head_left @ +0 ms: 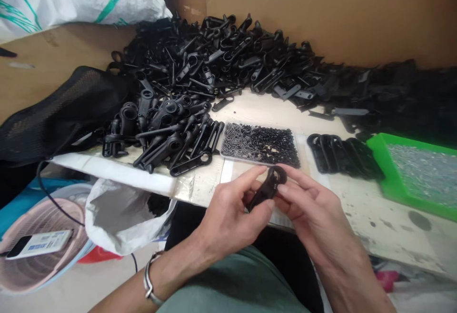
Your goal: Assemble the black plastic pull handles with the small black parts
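Both hands meet at the table's front edge around one black plastic clip [268, 186], a flat arm with a ring at its far end. My left hand [233, 213] pinches the clip's lower arm between thumb and fingers. My right hand [312, 208] closes on the ring end, thumb on top. Just beyond them lies a shallow clear tray [224, 142] of tiny black parts. A big heap of the same black clips [214, 65] covers the back of the table, with a smaller bunch [171, 134] at the left.
A green tray [378, 148] of small silvery parts stands at right, a row of black ring pieces [342, 153] beside it. Black mesh fabric [64, 108] lies at left, cardboard walls [321, 8] behind. An open white bag [121, 213] and a pink fan [43, 251] sit below the table.
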`<state>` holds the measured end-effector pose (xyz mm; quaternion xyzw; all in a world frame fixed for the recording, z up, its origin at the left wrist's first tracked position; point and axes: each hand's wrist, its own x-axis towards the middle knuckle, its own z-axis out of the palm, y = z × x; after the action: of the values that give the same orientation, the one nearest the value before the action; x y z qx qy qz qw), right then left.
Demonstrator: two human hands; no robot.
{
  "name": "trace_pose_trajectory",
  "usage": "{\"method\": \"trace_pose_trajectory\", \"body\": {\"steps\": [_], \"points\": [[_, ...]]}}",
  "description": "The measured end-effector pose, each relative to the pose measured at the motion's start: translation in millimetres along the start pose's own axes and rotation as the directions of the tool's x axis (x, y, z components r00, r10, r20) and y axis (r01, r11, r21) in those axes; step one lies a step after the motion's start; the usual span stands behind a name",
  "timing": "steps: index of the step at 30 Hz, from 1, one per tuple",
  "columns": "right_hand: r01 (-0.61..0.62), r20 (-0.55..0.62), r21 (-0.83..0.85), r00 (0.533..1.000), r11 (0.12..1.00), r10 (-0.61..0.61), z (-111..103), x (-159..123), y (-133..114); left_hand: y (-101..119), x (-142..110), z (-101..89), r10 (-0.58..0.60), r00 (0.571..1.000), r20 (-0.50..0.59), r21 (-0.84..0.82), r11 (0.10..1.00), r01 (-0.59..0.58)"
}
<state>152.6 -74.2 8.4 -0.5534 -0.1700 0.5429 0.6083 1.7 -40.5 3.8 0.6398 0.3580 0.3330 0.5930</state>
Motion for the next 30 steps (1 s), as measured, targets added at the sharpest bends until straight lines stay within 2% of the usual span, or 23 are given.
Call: {"method": "trace_pose_trajectory", "body": {"steps": [4,9,15,18,21,23,26,30], "points": [[0.018,0.023,-0.024,1.0,1.0,-0.018,0.8,-0.8,-0.6,-2.3,-1.3,1.5,0.036,0.999,0.016,0.034,0.999,-0.036],[0.017,0.054,-0.031,0.998,0.999,-0.015,2.6,-2.7,-1.1,-0.9,-0.5,2.3,-0.017,0.999,0.052,-0.004,1.0,0.018],[0.044,0.002,-0.034,0.999,0.998,-0.044,3.8,0.2,0.7,3.1,1.8,0.9,-0.012,0.995,0.096,-0.001,1.0,0.012],[0.005,0.035,-0.056,0.999,0.998,-0.003,1.0,2.2,0.3,3.1,5.1,-0.1,-0.086,0.991,0.105,-0.17,0.98,0.103],[-0.029,0.102,-0.053,0.994,0.998,0.034,-2.1,3.1,-1.0,2.2,9.8,-2.1,-0.183,0.978,0.098,-0.436,0.876,0.207],[-0.038,0.133,-0.04,0.99,0.998,0.043,-2.8,3.3,-1.8,1.8,12.5,-3.8,-0.216,0.972,0.09,-0.543,0.808,0.23],[-0.042,0.136,-0.04,0.99,0.998,0.047,-2.4,3.7,-2.4,1.4,14.6,-5.8,-0.225,0.969,0.102,-0.606,0.759,0.24],[-0.048,0.114,-0.047,0.992,0.998,0.053,-2.4,4.6,-2.5,0.9,15.4,-6.6,-0.279,0.954,0.11,-0.606,0.742,0.286]]}}
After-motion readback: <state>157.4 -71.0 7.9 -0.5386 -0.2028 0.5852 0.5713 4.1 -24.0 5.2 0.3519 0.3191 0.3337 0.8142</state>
